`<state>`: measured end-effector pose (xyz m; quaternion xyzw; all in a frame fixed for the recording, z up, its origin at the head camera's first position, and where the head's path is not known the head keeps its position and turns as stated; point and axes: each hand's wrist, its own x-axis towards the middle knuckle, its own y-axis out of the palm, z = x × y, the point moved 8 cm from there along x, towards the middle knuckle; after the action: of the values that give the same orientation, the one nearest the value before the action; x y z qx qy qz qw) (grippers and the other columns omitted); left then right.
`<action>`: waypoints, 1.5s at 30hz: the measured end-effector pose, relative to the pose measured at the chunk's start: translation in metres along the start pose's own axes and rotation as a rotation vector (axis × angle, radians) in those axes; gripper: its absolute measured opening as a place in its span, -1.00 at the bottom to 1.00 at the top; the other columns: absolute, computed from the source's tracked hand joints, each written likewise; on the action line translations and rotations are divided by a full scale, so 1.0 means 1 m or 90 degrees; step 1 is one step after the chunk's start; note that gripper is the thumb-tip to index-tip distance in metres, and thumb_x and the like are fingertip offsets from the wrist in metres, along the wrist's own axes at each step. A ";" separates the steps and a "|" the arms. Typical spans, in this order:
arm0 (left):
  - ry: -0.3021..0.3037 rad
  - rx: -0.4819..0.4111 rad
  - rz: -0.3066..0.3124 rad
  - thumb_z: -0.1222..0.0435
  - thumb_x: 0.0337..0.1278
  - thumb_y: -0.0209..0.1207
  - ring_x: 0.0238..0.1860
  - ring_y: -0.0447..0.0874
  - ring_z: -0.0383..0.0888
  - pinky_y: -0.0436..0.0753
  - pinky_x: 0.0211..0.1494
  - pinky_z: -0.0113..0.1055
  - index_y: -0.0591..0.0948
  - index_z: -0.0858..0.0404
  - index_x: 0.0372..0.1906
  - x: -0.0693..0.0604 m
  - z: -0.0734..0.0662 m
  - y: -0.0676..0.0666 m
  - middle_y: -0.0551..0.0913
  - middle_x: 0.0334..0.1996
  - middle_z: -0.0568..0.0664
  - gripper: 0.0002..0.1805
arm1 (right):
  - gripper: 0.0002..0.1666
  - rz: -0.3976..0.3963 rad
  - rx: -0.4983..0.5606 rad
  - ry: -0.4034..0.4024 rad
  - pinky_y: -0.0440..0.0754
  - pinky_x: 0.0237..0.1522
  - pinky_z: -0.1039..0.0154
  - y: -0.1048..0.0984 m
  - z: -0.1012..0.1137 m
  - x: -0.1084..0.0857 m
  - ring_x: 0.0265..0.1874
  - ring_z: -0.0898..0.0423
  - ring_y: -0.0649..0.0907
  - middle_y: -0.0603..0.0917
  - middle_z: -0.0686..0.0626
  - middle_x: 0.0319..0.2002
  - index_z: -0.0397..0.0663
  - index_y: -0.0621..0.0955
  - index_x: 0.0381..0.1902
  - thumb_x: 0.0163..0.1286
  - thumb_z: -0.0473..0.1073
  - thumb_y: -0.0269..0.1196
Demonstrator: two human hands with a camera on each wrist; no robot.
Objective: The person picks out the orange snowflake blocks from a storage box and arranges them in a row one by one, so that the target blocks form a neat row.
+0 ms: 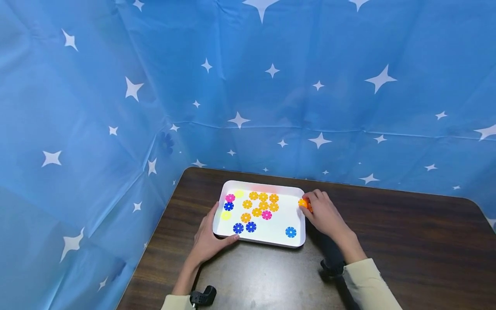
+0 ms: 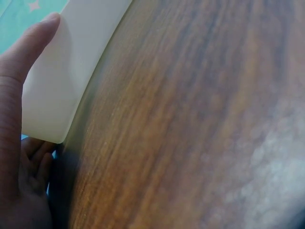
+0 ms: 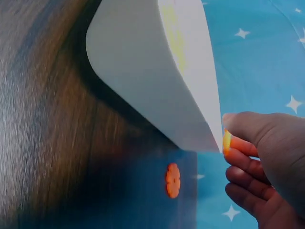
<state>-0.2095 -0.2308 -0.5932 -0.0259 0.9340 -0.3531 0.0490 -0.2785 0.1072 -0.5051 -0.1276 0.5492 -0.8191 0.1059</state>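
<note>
A white tray (image 1: pixel 277 234) lies on the table with several notched plastic discs in it: orange ones (image 1: pixel 263 196), blue ones (image 1: pixel 251 227), pink ones (image 1: pixel 266 215) and pale yellow ones. My left hand (image 1: pixel 208 238) grips the tray's near left corner, thumb along the front wall and fingers at the left side. At the tray's right rim, my right hand (image 1: pixel 324 215) pinches an orange disc (image 3: pixel 227 142) between thumb and forefinger. Below that hand, an orange-red disc (image 3: pixel 173 181) is outside the tray, by its right end.
The dark wooden table (image 1: pixel 407 241) extends to the right of the tray. A blue cloth with white stars (image 1: pixel 294 107) hangs behind the table and along its left side. Black wrist devices (image 1: pixel 203 296) show near both sleeves.
</note>
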 end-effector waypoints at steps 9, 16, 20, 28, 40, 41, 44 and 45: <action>-0.003 0.002 0.010 -0.36 -0.27 0.47 0.47 0.27 0.05 0.30 0.39 0.38 -0.09 -0.35 0.61 -0.001 0.000 0.000 0.21 0.57 -0.03 0.33 | -0.54 0.006 0.017 0.032 0.64 0.09 -0.08 -0.007 -0.018 -0.005 -0.01 -0.13 0.50 0.60 -0.24 0.03 -0.25 0.59 0.15 0.44 -0.06 0.33; -0.006 0.005 0.012 -0.37 -0.29 0.47 0.46 0.27 0.04 0.32 0.40 0.35 -0.09 -0.36 0.61 0.000 0.000 0.000 0.21 0.57 -0.04 0.34 | -0.56 0.009 0.008 0.040 0.62 0.09 -0.09 -0.008 -0.032 -0.008 -0.02 -0.14 0.50 0.60 -0.26 0.04 -0.28 0.59 0.14 0.42 -0.12 0.34; -0.007 0.006 0.010 -0.37 -0.29 0.47 0.47 0.26 0.05 0.32 0.41 0.34 -0.09 -0.35 0.61 0.000 -0.001 0.000 0.20 0.58 -0.05 0.34 | -0.58 0.006 0.003 0.047 0.61 0.09 -0.10 -0.008 -0.039 -0.009 -0.03 -0.16 0.50 0.60 -0.27 0.02 -0.30 0.59 0.12 0.44 -0.13 0.32; -0.007 0.000 0.014 -0.35 -0.28 0.47 0.49 0.24 0.06 0.27 0.43 0.39 -0.09 -0.35 0.61 -0.002 -0.002 -0.001 0.20 0.58 -0.03 0.33 | -0.56 0.007 -0.001 0.075 0.60 0.11 -0.14 0.000 -0.058 -0.014 -0.02 -0.20 0.50 0.59 -0.30 0.01 -0.35 0.58 0.13 0.48 -0.12 0.28; -0.004 -0.002 0.007 -0.34 -0.28 0.48 0.47 0.27 0.04 0.32 0.42 0.35 -0.07 -0.34 0.61 -0.002 -0.002 -0.002 0.20 0.58 -0.05 0.33 | -0.56 0.011 -0.007 0.076 0.60 0.08 -0.14 0.012 -0.068 -0.014 -0.05 -0.20 0.50 0.59 -0.32 -0.02 -0.37 0.58 0.10 0.47 -0.11 0.29; -0.004 -0.002 0.007 -0.34 -0.28 0.48 0.46 0.27 0.04 0.33 0.42 0.34 -0.07 -0.33 0.61 -0.002 -0.002 -0.001 0.21 0.58 -0.06 0.33 | -0.56 0.010 -0.008 0.076 0.59 0.08 -0.15 0.012 -0.068 -0.014 -0.06 -0.20 0.50 0.59 -0.32 -0.02 -0.38 0.58 0.10 0.47 -0.11 0.29; -0.004 -0.001 0.004 -0.34 -0.29 0.48 0.45 0.29 0.03 0.35 0.41 0.32 -0.07 -0.33 0.61 -0.001 -0.002 -0.002 0.21 0.58 -0.06 0.33 | -0.56 0.006 -0.012 0.074 0.57 0.10 -0.17 0.013 -0.070 -0.013 -0.06 -0.21 0.50 0.59 -0.31 -0.03 -0.38 0.58 0.09 0.47 -0.10 0.29; -0.004 -0.001 0.003 -0.34 -0.29 0.48 0.44 0.29 0.03 0.35 0.40 0.32 -0.06 -0.33 0.61 -0.001 -0.002 -0.002 0.22 0.57 -0.06 0.33 | -0.56 0.004 -0.013 0.073 0.55 0.11 -0.19 0.013 -0.070 -0.012 -0.06 -0.22 0.50 0.59 -0.31 -0.04 -0.38 0.58 0.09 0.47 -0.10 0.29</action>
<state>-0.2089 -0.2308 -0.5900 -0.0250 0.9342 -0.3520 0.0524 -0.2893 0.1671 -0.5436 -0.0798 0.5629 -0.8192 0.0759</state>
